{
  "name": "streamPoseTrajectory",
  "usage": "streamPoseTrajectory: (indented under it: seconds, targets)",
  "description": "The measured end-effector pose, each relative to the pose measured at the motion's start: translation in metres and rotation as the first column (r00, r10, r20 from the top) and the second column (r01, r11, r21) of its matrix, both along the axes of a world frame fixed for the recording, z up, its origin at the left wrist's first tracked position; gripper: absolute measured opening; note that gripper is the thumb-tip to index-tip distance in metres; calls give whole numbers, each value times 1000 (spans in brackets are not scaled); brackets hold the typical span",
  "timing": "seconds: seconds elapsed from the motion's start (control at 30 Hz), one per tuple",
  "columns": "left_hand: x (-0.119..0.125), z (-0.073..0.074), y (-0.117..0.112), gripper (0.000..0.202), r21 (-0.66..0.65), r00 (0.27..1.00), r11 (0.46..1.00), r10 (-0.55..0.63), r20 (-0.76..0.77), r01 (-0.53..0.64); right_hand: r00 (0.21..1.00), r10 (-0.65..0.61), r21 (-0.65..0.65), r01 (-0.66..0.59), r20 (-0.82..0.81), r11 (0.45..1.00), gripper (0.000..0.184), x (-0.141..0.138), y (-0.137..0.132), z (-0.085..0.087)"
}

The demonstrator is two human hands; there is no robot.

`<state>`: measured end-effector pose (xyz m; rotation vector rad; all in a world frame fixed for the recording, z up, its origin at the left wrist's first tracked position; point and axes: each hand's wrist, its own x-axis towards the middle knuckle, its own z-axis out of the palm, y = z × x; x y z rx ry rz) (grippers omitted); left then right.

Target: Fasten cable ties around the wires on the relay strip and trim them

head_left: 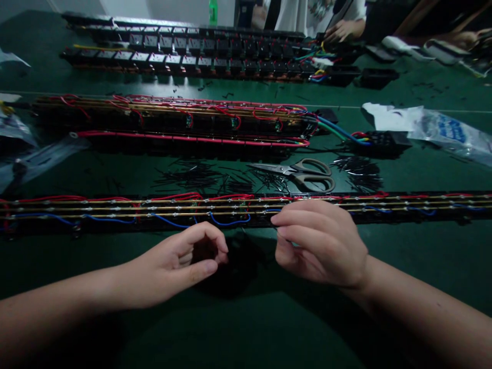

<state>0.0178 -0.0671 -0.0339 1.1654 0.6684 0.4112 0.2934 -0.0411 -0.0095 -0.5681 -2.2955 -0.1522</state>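
Observation:
A long black power strip assembly (115, 212) with brass rails and red and blue wires lies across the green table in front of me. My left hand (184, 261) hovers just below it with thumb and fingers curled into a pinch; what they hold is too small to make out. My right hand (319, 241) rests at the strip's near edge, fingers pressed together by a blue wire (230, 221), and whatever it pinches is hidden. A dark pile (238, 261) lies on the table between my hands.
Scissors (307, 173) lie behind the strip among several black cut bits (192, 177). Two more wired strips (172, 123) and a row of black sockets (192, 51) lie farther back. A plastic bag (442, 128) is at right. Another person's hand (338, 31) works at the far edge.

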Motion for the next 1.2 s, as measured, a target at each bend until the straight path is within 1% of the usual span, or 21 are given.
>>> streamPoseTrajectory:
  seconds: [0.1,0.27,0.37,0.43,0.5,0.53,0.57,0.63,0.67,0.7,0.73,0.77,0.8,0.83,0.87,0.9,0.93,1.0,1.1,1.2]
  targets:
    - [1,2,1,14,21,1000,1000,-2,-15,3,1000,0,63,-1,27,998,12,-3,3,-9]
    - [-1,3,3,13,121,997,991,-44,-69,52,999,-14,19,14,30,1000,8,-7,10,-23]
    - [-4,3,2,13,242,989,963,-96,-111,121,997,-32,6,31,71,999,4,-9,13,-27]
    - [-4,6,0,13,361,984,919,-115,-135,157,991,-56,8,56,120,998,3,-10,14,-28]
    - [-2,11,-2,13,501,983,850,-98,-155,164,987,-71,10,70,147,997,6,-11,15,-28]
    - [-1,14,-3,14,577,983,801,-71,-170,158,986,-74,11,73,150,997,6,-11,15,-28]
    - [1,18,-3,14,656,981,740,-25,-192,147,986,-76,11,75,150,997,6,-12,15,-28]
    - [7,24,0,14,796,956,588,123,-265,145,986,-75,10,75,150,997,7,-12,15,-30]
    - [10,27,3,14,845,926,510,217,-309,162,986,-76,9,75,148,997,7,-12,15,-31]
    - [15,29,8,14,874,882,445,310,-356,196,987,-74,9,74,145,997,8,-13,16,-31]
    - [19,32,15,16,882,827,407,392,-404,238,987,-73,8,73,143,997,10,-13,16,-32]
    - [25,34,22,17,882,775,381,453,-440,278,987,-74,8,73,142,997,11,-13,16,-32]
    - [31,37,30,19,869,722,375,497,-482,322,987,-74,9,73,143,997,12,-13,16,-33]
    - [37,39,38,20,849,664,386,532,-525,362,986,-76,10,75,149,997,12,-13,16,-33]
    - [43,41,45,22,821,620,417,540,-570,391,984,-79,11,78,162,997,13,-13,16,-33]
    - [48,43,52,22,807,595,453,548,-588,380,981,-83,14,82,174,997,14,-13,16,-33]
    - [52,44,58,20,796,585,486,547,-598,359,979,-87,18,85,184,996,16,-12,16,-32]
    - [57,45,67,15,783,585,539,542,-604,309,976,-90,29,86,197,996,17,-12,15,-31]
    - [57,39,74,13,769,602,596,533,-594,230,976,-84,25,81,200,996,15,-13,15,-30]
    - [54,29,77,12,740,657,661,505,-560,123,977,-78,1,79,201,997,14,-13,14,-29]
